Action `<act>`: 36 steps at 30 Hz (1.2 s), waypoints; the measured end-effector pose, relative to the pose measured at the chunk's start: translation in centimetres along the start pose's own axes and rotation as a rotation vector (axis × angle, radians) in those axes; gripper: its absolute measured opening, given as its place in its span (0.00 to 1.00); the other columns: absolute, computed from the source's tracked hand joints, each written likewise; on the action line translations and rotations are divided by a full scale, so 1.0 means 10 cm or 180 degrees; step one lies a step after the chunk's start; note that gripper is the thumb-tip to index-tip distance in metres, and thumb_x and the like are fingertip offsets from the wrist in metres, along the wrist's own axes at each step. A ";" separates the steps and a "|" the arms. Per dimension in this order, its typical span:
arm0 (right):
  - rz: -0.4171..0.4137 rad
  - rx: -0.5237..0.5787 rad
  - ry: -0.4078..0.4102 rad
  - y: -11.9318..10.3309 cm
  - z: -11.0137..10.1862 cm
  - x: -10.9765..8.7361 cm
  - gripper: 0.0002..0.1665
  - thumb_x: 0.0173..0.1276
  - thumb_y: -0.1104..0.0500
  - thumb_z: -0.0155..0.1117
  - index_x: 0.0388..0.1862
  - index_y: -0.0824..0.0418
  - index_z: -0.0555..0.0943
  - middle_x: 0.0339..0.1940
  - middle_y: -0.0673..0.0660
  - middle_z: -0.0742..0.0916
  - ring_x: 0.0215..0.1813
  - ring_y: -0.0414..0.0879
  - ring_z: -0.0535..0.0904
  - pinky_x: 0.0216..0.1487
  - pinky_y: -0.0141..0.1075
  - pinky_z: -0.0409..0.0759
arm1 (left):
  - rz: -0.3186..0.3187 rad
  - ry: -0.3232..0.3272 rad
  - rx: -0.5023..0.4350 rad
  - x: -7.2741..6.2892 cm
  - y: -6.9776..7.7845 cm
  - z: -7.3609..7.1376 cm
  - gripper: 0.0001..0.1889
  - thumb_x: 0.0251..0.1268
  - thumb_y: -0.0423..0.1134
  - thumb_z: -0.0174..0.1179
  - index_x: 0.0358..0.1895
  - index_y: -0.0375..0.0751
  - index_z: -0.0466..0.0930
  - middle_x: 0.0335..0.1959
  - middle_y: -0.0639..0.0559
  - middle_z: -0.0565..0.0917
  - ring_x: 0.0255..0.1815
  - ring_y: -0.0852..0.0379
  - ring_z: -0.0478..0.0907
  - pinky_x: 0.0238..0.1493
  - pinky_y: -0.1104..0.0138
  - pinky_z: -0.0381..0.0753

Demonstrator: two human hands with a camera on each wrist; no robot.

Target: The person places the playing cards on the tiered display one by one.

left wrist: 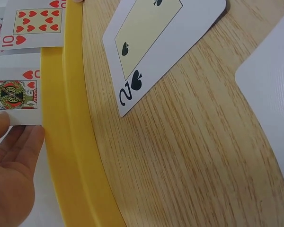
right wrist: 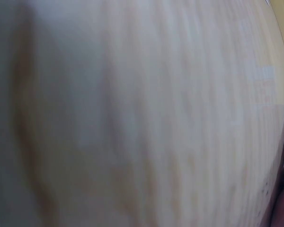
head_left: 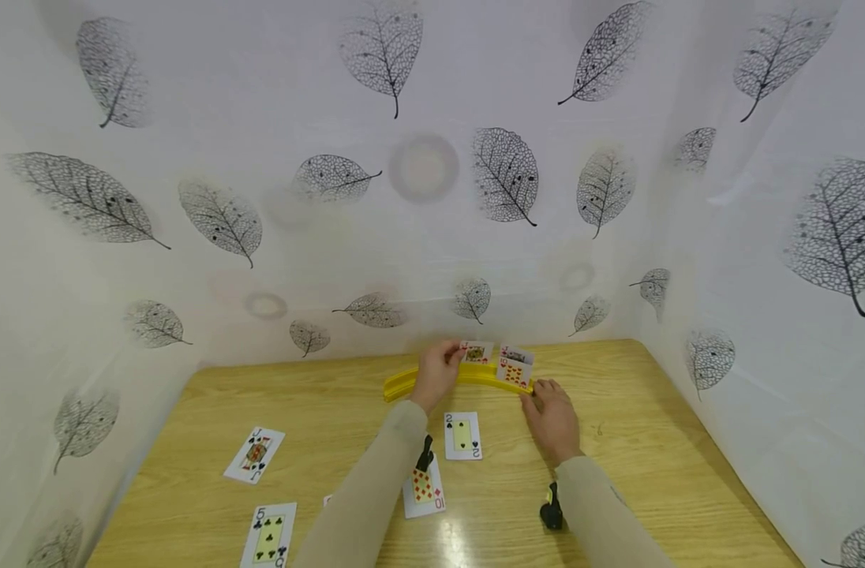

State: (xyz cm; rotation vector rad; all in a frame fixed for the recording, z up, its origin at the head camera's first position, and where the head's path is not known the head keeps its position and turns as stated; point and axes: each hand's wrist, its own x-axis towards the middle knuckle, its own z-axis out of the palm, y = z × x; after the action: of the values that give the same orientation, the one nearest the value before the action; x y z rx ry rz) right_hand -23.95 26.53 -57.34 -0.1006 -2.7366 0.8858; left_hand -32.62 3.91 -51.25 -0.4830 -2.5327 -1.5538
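A curved yellow card holder (head_left: 484, 376) lies near the back of the table. My left hand (head_left: 436, 372) pinches a face card of hearts (left wrist: 14, 97) by its side edge, with the card upright at the holder. To its right, a ten of hearts (head_left: 514, 372) stands in the holder, overlapping another face card (head_left: 521, 355) behind it. My right hand (head_left: 555, 418) grips the holder's right end between thumb and fingers. In front of the holder a two of spades (head_left: 463, 435) lies face up.
A ten of diamonds (head_left: 424, 491) lies partly under the left forearm. On the left are a black-suited jack (head_left: 255, 455) and a five of clubs (head_left: 269, 536). Black wrist devices (head_left: 552, 509) sit at both wrists. A leaf-patterned curtain (head_left: 425, 252) borders the table's back and sides.
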 end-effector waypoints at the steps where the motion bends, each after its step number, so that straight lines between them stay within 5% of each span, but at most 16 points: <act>1: 0.0001 -0.0002 -0.0003 0.00 0.00 0.00 0.33 0.84 0.50 0.56 0.74 0.74 0.72 0.75 0.71 0.77 0.81 0.69 0.65 0.83 0.62 0.62 | 0.0003 0.0003 0.0006 0.00 0.00 0.00 0.09 0.80 0.32 0.59 0.52 0.34 0.87 0.44 0.42 0.89 0.41 0.53 0.82 0.45 0.63 0.88; 7: 0.0026 0.0005 -0.0013 -0.02 0.00 0.00 0.33 0.84 0.50 0.56 0.74 0.74 0.72 0.75 0.71 0.77 0.82 0.68 0.64 0.83 0.62 0.61 | -0.0058 -0.0020 0.0011 -0.01 0.01 -0.04 0.09 0.80 0.33 0.59 0.51 0.35 0.87 0.43 0.42 0.89 0.40 0.54 0.81 0.44 0.64 0.87; 15: -0.0010 0.0009 0.0056 0.01 0.02 0.00 0.33 0.83 0.50 0.57 0.73 0.74 0.74 0.74 0.72 0.78 0.80 0.69 0.66 0.81 0.64 0.63 | -0.0212 -0.0020 -0.0004 -0.05 0.05 -0.05 0.17 0.81 0.36 0.59 0.66 0.36 0.80 0.53 0.41 0.88 0.52 0.47 0.86 0.55 0.58 0.90; 23: -0.0080 0.0029 0.0161 0.03 0.04 -0.01 0.31 0.82 0.51 0.58 0.70 0.74 0.76 0.71 0.72 0.81 0.78 0.70 0.69 0.80 0.64 0.65 | -0.0132 0.0008 0.0016 -0.14 0.05 -0.12 0.17 0.79 0.37 0.61 0.65 0.38 0.80 0.53 0.41 0.88 0.54 0.47 0.87 0.58 0.57 0.89; 31: -0.0056 0.0021 0.0096 -0.01 -0.01 -0.01 0.31 0.83 0.52 0.58 0.71 0.75 0.75 0.72 0.72 0.80 0.79 0.71 0.68 0.80 0.64 0.64 | 0.0310 -0.0279 0.0353 -0.27 -0.04 -0.28 0.20 0.75 0.37 0.65 0.65 0.34 0.79 0.61 0.39 0.86 0.60 0.41 0.85 0.65 0.49 0.84; 36: -0.0035 0.0021 0.0070 -0.02 -0.01 -0.01 0.31 0.83 0.52 0.57 0.72 0.75 0.74 0.73 0.72 0.79 0.79 0.70 0.67 0.81 0.64 0.63 | 0.0260 -0.0607 0.0529 -0.40 -0.05 -0.40 0.23 0.75 0.43 0.66 0.68 0.40 0.79 0.66 0.42 0.84 0.65 0.43 0.82 0.69 0.47 0.81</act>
State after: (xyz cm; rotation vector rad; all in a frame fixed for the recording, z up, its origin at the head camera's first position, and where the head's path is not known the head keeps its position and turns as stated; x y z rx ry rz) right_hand -23.81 26.39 -57.14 -0.0934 -2.7113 0.8855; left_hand -29.28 -0.67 -50.95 -0.7337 -2.7138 -1.3130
